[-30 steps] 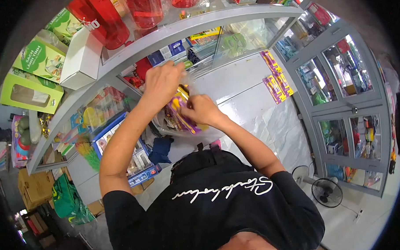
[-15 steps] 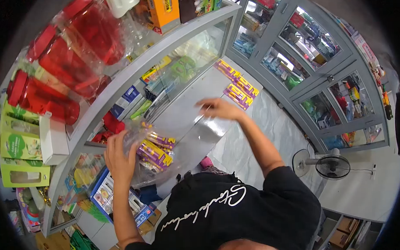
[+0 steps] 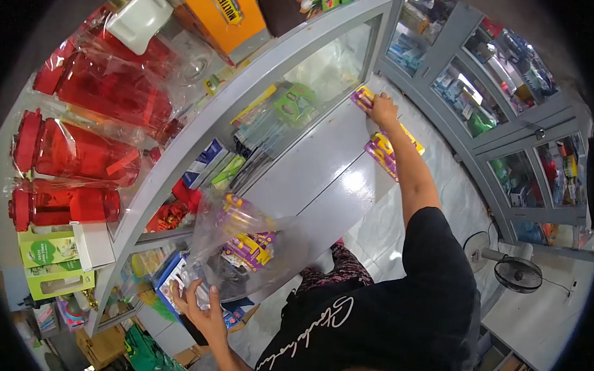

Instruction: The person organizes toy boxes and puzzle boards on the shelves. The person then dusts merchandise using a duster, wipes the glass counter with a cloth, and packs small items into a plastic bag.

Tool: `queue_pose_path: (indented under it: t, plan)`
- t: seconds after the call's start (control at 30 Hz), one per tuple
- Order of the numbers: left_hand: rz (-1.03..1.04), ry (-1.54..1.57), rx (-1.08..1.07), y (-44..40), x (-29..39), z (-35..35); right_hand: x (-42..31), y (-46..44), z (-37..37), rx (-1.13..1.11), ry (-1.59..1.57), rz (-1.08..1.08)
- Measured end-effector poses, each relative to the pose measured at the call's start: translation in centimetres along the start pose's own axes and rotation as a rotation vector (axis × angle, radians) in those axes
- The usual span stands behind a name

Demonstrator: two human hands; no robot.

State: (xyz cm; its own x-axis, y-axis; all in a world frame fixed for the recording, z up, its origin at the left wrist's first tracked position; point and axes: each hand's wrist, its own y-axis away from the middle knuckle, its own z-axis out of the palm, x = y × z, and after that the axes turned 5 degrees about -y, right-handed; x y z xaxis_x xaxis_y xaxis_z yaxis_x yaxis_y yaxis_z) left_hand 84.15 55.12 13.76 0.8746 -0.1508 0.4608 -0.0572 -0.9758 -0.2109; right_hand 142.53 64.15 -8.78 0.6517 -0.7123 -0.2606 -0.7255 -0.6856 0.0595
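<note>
My right hand reaches to the far end of the grey bench and has its fingers closed on a purple and yellow packet. More such packets lie just nearer, partly behind my forearm. Below the glass case, a clear plastic bag holds several purple and yellow packets. My left hand is beside the bag's lower left edge, fingers spread, with nothing in it.
A curved glass case runs along the left, with red jugs and an orange box on top. A grey glass-doored cabinet and a fan stand at the right.
My right hand has moved from above the middle of the bench to the packets at its far end. My left hand has come off the bag's side and moved down.
</note>
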Motion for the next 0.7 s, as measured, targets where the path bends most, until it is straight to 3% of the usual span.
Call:
queue_pose_path:
  t: [0.07, 0.13, 0.27, 0.33, 0.4, 0.47, 0.53, 0.6, 0.67, 0.7]
  plan:
    - [-0.001, -0.087, -0.032, 0.1, -0.3, 0.0, 0.2, 0.5, -0.9, 0.007, 0.075, -0.067]
    - [-0.098, 0.104, -0.035, 0.0, 0.1, 0.5, 0.9, 0.8, -1.6, -0.004, -0.039, -0.205]
    - [-0.105, 0.141, -0.073, -0.1, -0.3, 0.9, 2.0, 0.7, -0.8, -0.036, -0.185, -0.396]
    - [-0.074, 0.102, -0.146, -0.1, -1.2, 1.2, 0.6, 2.1, -1.3, 0.154, -0.387, -0.638]
    - [0.016, 0.069, -0.194, -0.3, -1.5, 1.1, -1.7, 5.4, -3.3, 0.143, -0.586, -0.668]
    - [-0.1, 0.185, -0.221, -0.5, -0.8, 0.7, -6.1, 11.7, -7.7, 0.058, -0.878, -0.599]
    - [-0.004, 0.245, -0.235, -0.8, -1.1, 0.6, -8.8, 17.8, -11.4, -0.226, -1.177, -0.507]
    - [0.058, 0.212, -0.204, -1.1, -1.3, 0.6, -10.8, 24.2, -14.9, -0.539, -1.318, -0.553]
    - [0.131, 0.183, -0.179, -1.3, -1.7, 0.7, -13.1, 29.5, -15.8, -0.844, -1.419, -0.582]
    - [0.141, 0.195, -0.21, -1.3, -2.0, 0.9, -15.3, 31.9, -16.3, -0.919, -1.31, -0.601]
